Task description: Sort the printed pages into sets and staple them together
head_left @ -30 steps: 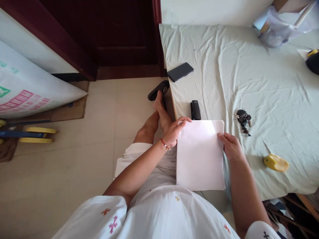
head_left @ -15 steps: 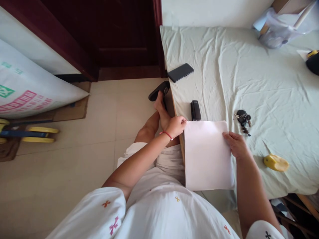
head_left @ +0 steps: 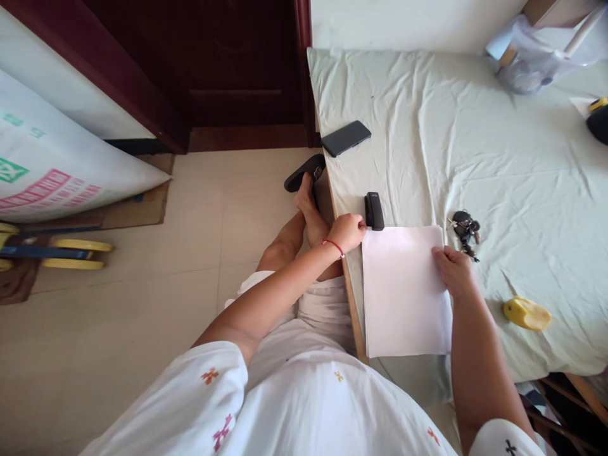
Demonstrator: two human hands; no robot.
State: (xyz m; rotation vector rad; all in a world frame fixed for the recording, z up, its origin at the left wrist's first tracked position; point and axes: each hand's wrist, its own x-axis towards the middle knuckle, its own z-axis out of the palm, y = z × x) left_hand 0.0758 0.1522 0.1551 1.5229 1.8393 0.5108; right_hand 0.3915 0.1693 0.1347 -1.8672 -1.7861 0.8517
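Note:
Several stacked sheets of white paper (head_left: 406, 294) lie over the near left part of the cloth-covered table. At their top left corner, my left hand (head_left: 349, 232) is closed in a pinch on the paper. My right hand (head_left: 455, 269) grips the right edge near the top, thumb on the upper face and fingers hidden below. A black stapler (head_left: 374, 211) rests just beyond the paper's top edge, close to my left fingertips. To the right of the paper lies a bunch of keys (head_left: 465, 229) with a dark fob.
A black phone (head_left: 346, 138) lies at the table's left edge. The pale green cloth (head_left: 517, 190) is wrinkled. At the right sits a yellow object (head_left: 527, 313), near a clear plastic bag (head_left: 527, 66) farther back. A large white sack (head_left: 57, 152) leans on the left.
Both hands have shifted the paper slightly right and a little away from me, so its top edge now comes up against the stapler's near end. The edges of several sheets show at the right.

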